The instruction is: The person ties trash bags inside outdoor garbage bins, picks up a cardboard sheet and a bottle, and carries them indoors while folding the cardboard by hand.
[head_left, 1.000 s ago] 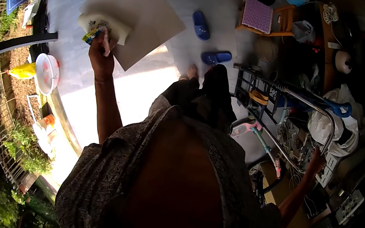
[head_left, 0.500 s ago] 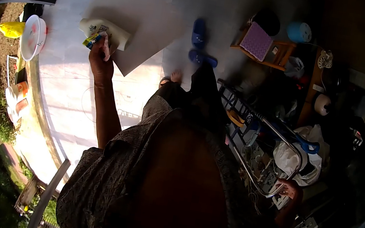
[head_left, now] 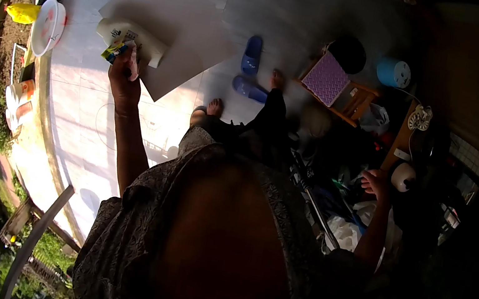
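Observation:
My left hand (head_left: 124,79) is closed on a small yellow, blue and pink packet (head_left: 116,51). A cream-coloured bag or container with dark print (head_left: 143,41) shows just beyond the fingers; whether the hand also grips it is unclear. Behind it is a large flat grey-beige sheet (head_left: 189,33). On the right, my right hand (head_left: 377,184) is held out with its fingers apart and nothing in it, near a round pale object (head_left: 403,176) and above white plastic bags (head_left: 345,232).
Blue slippers (head_left: 252,55) lie by my feet. A wooden chair with a purple seat (head_left: 327,79), a blue round container (head_left: 393,72) and a small fan-like object (head_left: 420,118) stand to the right. A metal frame (head_left: 318,210) is beside me. At left is a white basin (head_left: 49,28).
My right hand has let go of the metal frame and moved forward. The view has shifted, and my feet have moved nearer the slippers. My left hand still holds the packet.

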Tool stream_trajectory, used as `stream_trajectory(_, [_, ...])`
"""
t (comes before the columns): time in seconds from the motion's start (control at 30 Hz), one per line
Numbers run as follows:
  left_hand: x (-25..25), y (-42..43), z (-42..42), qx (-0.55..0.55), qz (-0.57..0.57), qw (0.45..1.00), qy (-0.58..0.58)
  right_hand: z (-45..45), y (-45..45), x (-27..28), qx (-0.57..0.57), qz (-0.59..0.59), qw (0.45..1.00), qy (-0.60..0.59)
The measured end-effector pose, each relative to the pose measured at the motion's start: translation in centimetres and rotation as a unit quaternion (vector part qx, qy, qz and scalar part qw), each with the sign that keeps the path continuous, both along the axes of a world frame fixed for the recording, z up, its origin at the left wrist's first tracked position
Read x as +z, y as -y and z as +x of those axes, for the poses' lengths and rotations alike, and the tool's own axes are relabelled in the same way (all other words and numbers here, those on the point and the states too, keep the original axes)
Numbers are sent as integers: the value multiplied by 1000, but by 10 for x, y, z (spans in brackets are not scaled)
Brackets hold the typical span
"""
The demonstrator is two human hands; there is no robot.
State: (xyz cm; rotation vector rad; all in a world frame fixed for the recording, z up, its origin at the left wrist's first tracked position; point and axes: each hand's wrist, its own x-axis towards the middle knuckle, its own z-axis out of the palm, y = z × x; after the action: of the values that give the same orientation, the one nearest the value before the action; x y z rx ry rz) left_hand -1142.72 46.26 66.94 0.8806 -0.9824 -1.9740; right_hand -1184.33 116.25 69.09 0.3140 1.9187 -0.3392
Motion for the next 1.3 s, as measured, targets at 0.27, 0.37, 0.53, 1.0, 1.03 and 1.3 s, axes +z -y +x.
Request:
stream_trajectory(0.27, [3, -75, -68, 180, -1, 968, 173, -47, 107, -143, 80, -91, 981, 150])
stream_trajectory(0.37, [10, -93, -68, 136, -105, 945, 278, -79, 123, -155, 107, -121, 973, 165])
stream_trajectory(0.53, [43, -114, -98, 163, -35, 938, 305, -148, 163, -134, 68, -140, 986, 54])
stream_trajectory(1.0, [-23, -301, -11, 15, 109, 645, 756, -187, 231, -176, 230, -195, 945, 126])
stream_trajectory(1.03, [-8, -313, -17, 23, 122, 635, 763, -193, 237, -182, 248, -200, 941, 119])
stream_trajectory(1.3, [-26, -387, 23, 124, 236, 631, 729, -230, 320, -215, 320, -146, 926, 135])
